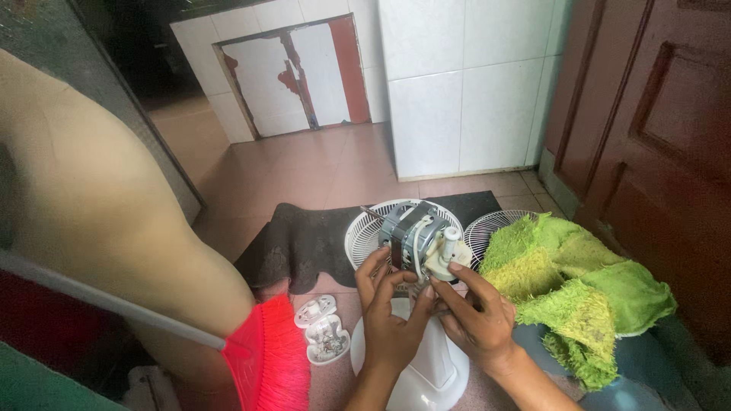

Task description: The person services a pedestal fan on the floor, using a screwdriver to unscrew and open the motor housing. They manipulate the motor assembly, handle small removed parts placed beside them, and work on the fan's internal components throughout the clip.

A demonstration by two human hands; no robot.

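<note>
1. A bare fan motor (415, 228), with a grey metal body and wound core, sits in the middle of the scene, held up above the floor on top of a white fan stand (430, 365).
2. A cream plastic gear housing (448, 255) with a short white knob sits on the near right side of the motor; white wires run down beside it.
3. The left hand (388, 316) is curled narrowly around the lower part of the motor, fingers touching its near left side.
4. The right hand (476, 312) grips from the right, its fingers closed on the cream housing and the parts just below it.
5. Two white wire fan guards lie on the floor behind the motor: one (365, 232) directly behind it, the other (487, 228) just to its right.
6. Both guards rest on or by a dark mat (304, 240) spread over the reddish tiled floor.
7. A shaggy green cloth (571, 289) lies to the right, covering part of the right guard.
8. Two small white plastic cover pieces (324, 331) lie on the floor to the near left of the stand, one showing small parts inside.
9. A bright pink broom head (266, 361) stands further to the near left.
10. White wall tiles (464, 84) lie far behind, and a dark red door (662, 129) stands at the right.
</note>
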